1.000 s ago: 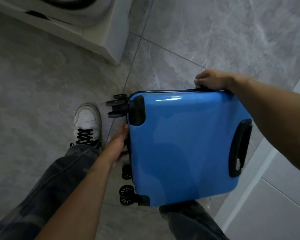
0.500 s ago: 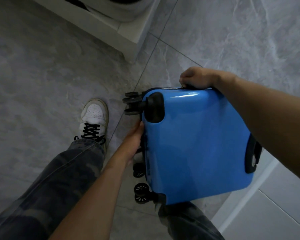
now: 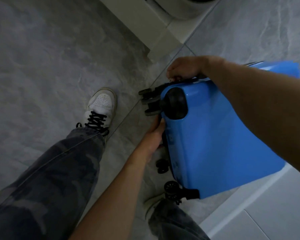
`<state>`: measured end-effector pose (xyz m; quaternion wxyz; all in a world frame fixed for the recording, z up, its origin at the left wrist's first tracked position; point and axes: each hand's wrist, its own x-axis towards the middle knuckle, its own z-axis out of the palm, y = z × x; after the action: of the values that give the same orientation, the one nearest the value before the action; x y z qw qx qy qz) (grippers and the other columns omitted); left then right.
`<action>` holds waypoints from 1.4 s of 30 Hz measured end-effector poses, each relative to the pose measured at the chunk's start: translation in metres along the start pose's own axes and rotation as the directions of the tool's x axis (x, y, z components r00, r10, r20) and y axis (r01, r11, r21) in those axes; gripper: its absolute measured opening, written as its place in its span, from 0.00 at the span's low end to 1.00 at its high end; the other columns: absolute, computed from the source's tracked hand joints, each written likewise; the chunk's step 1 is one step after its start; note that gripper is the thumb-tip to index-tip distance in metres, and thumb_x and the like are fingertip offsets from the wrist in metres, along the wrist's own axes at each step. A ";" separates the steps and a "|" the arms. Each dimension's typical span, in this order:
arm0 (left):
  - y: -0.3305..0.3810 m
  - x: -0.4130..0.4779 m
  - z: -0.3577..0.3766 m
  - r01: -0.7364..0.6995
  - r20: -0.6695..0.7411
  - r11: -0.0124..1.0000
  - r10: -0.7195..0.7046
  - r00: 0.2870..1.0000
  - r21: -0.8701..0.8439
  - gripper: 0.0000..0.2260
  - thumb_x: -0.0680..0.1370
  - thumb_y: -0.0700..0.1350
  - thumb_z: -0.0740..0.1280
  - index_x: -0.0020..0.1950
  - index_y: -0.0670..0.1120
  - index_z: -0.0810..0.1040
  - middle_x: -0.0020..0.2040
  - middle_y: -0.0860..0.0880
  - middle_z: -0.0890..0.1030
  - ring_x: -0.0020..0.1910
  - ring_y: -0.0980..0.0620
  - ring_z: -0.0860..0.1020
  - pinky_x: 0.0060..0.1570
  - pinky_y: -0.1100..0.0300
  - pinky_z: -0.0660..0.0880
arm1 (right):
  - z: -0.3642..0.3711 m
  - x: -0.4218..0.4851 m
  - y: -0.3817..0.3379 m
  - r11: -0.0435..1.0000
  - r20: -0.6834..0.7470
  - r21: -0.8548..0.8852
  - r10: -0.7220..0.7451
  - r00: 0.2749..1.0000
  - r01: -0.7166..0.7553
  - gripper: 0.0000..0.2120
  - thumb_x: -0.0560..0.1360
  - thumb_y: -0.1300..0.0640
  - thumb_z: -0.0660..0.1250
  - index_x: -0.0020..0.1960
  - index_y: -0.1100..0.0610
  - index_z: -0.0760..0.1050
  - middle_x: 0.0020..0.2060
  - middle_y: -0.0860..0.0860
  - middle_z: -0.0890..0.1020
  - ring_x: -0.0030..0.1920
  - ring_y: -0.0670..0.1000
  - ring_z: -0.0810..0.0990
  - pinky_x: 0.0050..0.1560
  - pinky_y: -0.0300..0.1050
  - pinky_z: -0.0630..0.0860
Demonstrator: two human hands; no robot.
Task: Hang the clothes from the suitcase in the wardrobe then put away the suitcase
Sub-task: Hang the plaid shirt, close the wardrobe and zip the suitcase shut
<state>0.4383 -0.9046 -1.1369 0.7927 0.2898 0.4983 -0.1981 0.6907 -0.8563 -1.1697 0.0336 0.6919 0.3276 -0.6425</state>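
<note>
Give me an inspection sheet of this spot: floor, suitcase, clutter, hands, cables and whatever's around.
Surface: grey marbled floor tiles.
Job's things: blue suitcase, closed, tipped sideways, black wheels pointing left.
Clutter: nothing seen.
Hands: left hand grips the suitcase's wheel end; right hand grips its far edge.
Cables: nothing seen.
Surroundings: white sneaker with black laces on the tiles; white unit ahead; white panel at lower right.
</note>
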 end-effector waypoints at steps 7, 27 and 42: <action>-0.015 -0.005 0.015 0.086 0.036 0.990 -0.083 0.996 -0.108 0.10 0.84 0.60 0.58 0.65 0.71 0.71 0.67 0.64 0.76 0.67 0.61 0.73 0.51 0.59 0.78 | 0.003 -0.012 -0.016 0.994 0.044 -0.096 -0.054 0.998 0.058 0.13 0.81 0.60 0.60 0.41 0.62 0.77 0.30 0.50 0.76 0.33 0.48 0.71 0.42 0.42 0.70; 0.052 0.038 -0.078 -0.098 -0.141 0.911 0.167 0.976 0.402 0.10 0.85 0.40 0.60 0.61 0.49 0.79 0.54 0.47 0.82 0.47 0.50 0.80 0.46 0.58 0.77 | 0.013 -0.070 0.002 0.949 -0.479 -0.315 -0.139 0.867 -0.022 0.13 0.81 0.55 0.59 0.53 0.59 0.80 0.53 0.59 0.81 0.54 0.62 0.79 0.52 0.50 0.73; 0.133 0.097 -0.027 -0.454 0.502 -0.217 0.312 0.807 0.864 0.09 0.83 0.48 0.61 0.55 0.48 0.79 0.51 0.44 0.81 0.48 0.43 0.80 0.41 0.55 0.70 | 0.102 -0.110 0.046 0.896 -0.834 -0.411 -0.294 0.466 -0.170 0.24 0.81 0.36 0.53 0.60 0.49 0.80 0.63 0.52 0.78 0.75 0.57 0.67 0.74 0.73 0.49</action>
<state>0.5415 -0.7891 -1.1985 0.3721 0.8923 0.0408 -0.2521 0.6298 -0.9853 -1.1038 -0.0091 0.8828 0.4586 -0.1017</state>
